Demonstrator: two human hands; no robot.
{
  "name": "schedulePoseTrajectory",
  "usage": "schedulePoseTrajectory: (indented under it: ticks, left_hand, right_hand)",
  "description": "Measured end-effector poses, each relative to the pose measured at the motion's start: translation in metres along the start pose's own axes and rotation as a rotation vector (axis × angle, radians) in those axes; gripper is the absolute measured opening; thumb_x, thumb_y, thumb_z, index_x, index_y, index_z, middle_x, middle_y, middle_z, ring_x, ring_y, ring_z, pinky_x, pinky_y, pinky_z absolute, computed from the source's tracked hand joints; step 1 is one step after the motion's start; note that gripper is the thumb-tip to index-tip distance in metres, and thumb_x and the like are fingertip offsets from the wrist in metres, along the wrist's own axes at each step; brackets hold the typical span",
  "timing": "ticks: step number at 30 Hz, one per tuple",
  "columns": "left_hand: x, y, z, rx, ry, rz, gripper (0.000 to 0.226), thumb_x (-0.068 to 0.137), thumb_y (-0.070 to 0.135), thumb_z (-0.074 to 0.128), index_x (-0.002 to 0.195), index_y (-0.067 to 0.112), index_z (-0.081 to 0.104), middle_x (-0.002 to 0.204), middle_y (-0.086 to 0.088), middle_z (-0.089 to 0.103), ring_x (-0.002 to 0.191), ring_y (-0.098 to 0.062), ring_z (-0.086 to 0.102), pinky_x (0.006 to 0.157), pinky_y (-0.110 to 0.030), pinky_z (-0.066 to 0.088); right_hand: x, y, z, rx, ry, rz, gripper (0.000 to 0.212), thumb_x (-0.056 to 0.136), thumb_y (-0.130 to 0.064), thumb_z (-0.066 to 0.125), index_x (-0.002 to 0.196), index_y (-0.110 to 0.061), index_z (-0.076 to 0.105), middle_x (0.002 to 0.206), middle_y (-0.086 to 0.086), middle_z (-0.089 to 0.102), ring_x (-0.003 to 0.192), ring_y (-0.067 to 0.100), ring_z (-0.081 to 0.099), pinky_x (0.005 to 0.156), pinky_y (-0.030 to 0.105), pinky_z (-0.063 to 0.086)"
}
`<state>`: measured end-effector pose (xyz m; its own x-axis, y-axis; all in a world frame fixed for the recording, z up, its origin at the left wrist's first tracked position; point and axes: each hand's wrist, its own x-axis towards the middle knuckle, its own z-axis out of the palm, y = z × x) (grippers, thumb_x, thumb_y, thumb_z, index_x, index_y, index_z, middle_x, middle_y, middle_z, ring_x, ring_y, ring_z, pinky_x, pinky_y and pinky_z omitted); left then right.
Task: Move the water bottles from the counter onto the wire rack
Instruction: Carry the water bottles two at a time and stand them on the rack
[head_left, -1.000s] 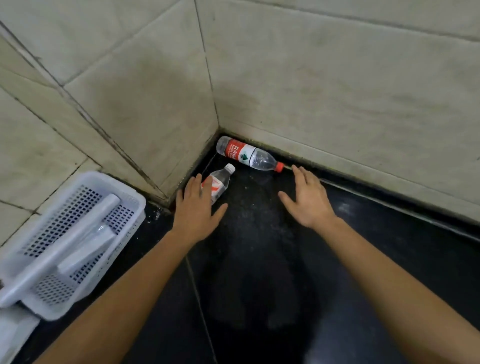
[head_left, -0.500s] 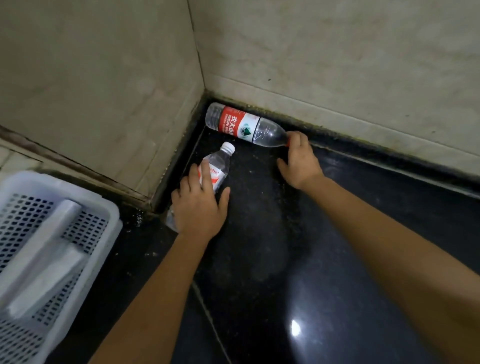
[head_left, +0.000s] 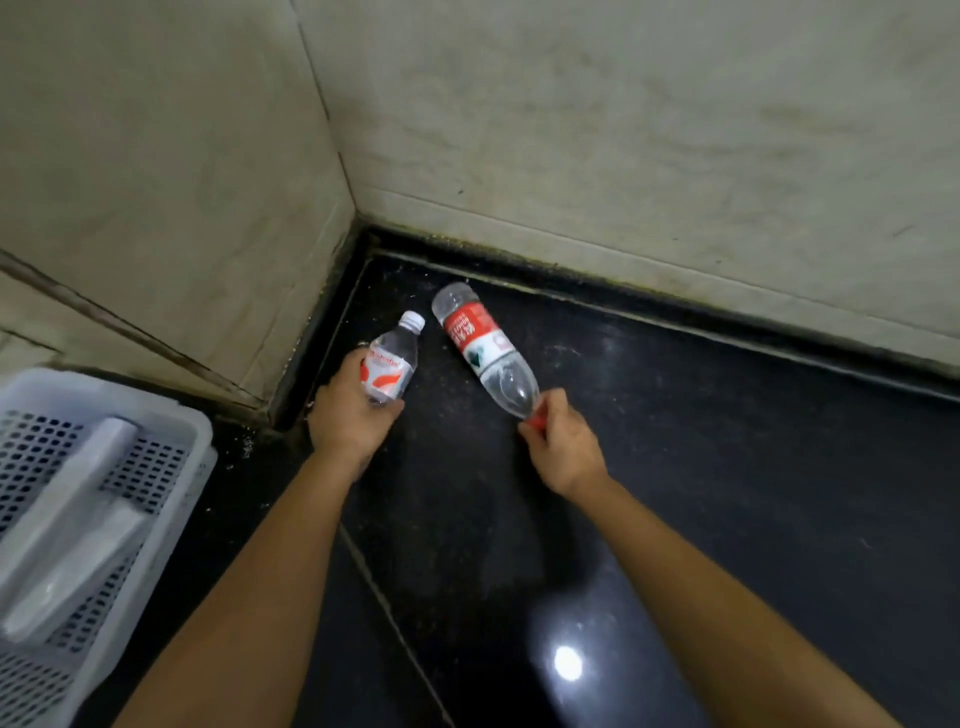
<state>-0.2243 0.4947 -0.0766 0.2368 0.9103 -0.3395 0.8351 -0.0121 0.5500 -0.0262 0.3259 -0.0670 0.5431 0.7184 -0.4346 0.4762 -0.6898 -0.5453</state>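
Observation:
Two clear plastic water bottles are near the corner of a black counter (head_left: 701, 467). The small bottle (head_left: 392, 358) has a white cap and a white and red label; my left hand (head_left: 345, 415) is closed around its lower half, cap pointing away from me. The larger bottle (head_left: 485, 351) has a red label and a red cap; my right hand (head_left: 563, 447) grips it at the cap end, its base pointing toward the corner. No wire rack is in view.
Beige tiled walls (head_left: 571, 130) meet in a corner just behind the bottles. A white perforated plastic basket (head_left: 104, 499) holding pale objects sits at the left on the counter. A light glare (head_left: 567, 663) shines on the counter between my arms.
Both hands have closed on the bottles. The larger bottle has swung away from the back wall and come nearer, its cap end now toward me. The small bottle is held in my left hand.

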Motion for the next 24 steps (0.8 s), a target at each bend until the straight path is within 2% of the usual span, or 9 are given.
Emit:
schedulePoseTrajectory:
  ticks: [4, 9, 14, 17, 18, 20, 22, 24]
  left_hand:
    - [-0.052, 0.014, 0.018, -0.113, 0.003, -0.079, 0.077, 0.071, 0.031, 0.089, 0.137, 0.017, 0.053, 0.125, -0.011, 0.068, 0.114, -0.033, 0.064, 0.096, -0.041, 0.050]
    - [-0.116, 0.033, 0.045, -0.046, -0.055, -0.069, 0.069, 0.070, 0.031, 0.089, 0.129, 0.017, 0.056, 0.122, -0.009, 0.068, 0.112, -0.031, 0.065, 0.092, -0.042, 0.051]
    - [-0.161, 0.039, 0.066, -0.086, -0.184, -0.066, 0.061, 0.065, 0.041, 0.090, 0.116, 0.020, 0.063, 0.112, -0.005, 0.068, 0.100, -0.025, 0.067, 0.089, -0.039, 0.055]
    - [-0.174, 0.028, 0.077, -0.180, -0.252, -0.087, 0.060, 0.057, 0.060, 0.085, 0.107, 0.030, 0.070, 0.115, -0.008, 0.065, 0.092, -0.019, 0.070, 0.088, -0.041, 0.060]
    - [-0.178, 0.027, 0.079, -0.245, -0.273, -0.106, 0.060, 0.057, 0.060, 0.084, 0.107, 0.030, 0.071, 0.115, -0.009, 0.067, 0.091, -0.019, 0.072, 0.086, -0.041, 0.061]
    - [-0.188, 0.032, 0.074, -0.336, -0.269, -0.134, 0.057, 0.073, 0.043, 0.084, 0.124, 0.024, 0.066, 0.116, -0.009, 0.069, 0.096, -0.022, 0.071, 0.086, -0.039, 0.059]
    - [-0.190, 0.032, 0.066, -0.345, -0.173, -0.124, 0.063, 0.088, 0.026, 0.076, 0.145, 0.018, 0.050, 0.120, -0.009, 0.065, 0.108, -0.026, 0.066, 0.092, -0.039, 0.053]
    - [-0.186, 0.025, 0.059, -0.290, -0.090, -0.057, 0.048, 0.095, 0.019, 0.067, 0.141, 0.019, 0.055, 0.122, -0.008, 0.066, 0.112, -0.026, 0.064, 0.093, -0.036, 0.049]
  right_hand:
    - [-0.067, 0.044, -0.013, 0.248, 0.131, 0.177, 0.029, 0.094, -0.023, 0.069, 0.105, -0.026, 0.042, 0.106, 0.000, 0.064, 0.095, 0.022, 0.062, 0.077, 0.027, 0.039]
    - [-0.130, 0.068, -0.039, 0.364, 0.455, 0.116, 0.026, 0.095, -0.022, 0.068, 0.118, -0.023, 0.055, 0.114, -0.002, 0.059, 0.102, 0.020, 0.060, 0.085, 0.031, 0.045]
    - [-0.158, 0.063, -0.080, 0.172, 0.660, -0.139, 0.031, 0.100, -0.026, 0.061, 0.130, -0.017, 0.058, 0.108, -0.005, 0.049, 0.101, 0.014, 0.047, 0.088, 0.029, 0.040]
    - [-0.166, 0.070, -0.093, 0.019, 0.671, -0.234, 0.035, 0.101, -0.031, 0.055, 0.134, -0.019, 0.058, 0.105, 0.000, 0.046, 0.099, 0.020, 0.045, 0.090, 0.032, 0.041]
    - [-0.168, 0.076, -0.096, 0.011, 0.657, -0.242, 0.037, 0.101, -0.035, 0.052, 0.135, -0.021, 0.058, 0.105, -0.002, 0.043, 0.099, 0.020, 0.044, 0.091, 0.033, 0.041]
    - [-0.171, 0.088, -0.102, 0.070, 0.646, -0.229, 0.039, 0.101, -0.038, 0.051, 0.138, -0.024, 0.057, 0.108, -0.003, 0.041, 0.103, 0.019, 0.044, 0.092, 0.034, 0.042]
    - [-0.169, 0.099, -0.109, 0.226, 0.647, -0.169, 0.040, 0.101, -0.036, 0.056, 0.140, -0.028, 0.056, 0.112, -0.003, 0.043, 0.110, 0.020, 0.047, 0.095, 0.033, 0.042]
    - [-0.166, 0.108, -0.117, 0.318, 0.663, -0.107, 0.043, 0.101, -0.035, 0.058, 0.143, -0.029, 0.054, 0.114, -0.004, 0.044, 0.114, 0.022, 0.050, 0.097, 0.032, 0.042]
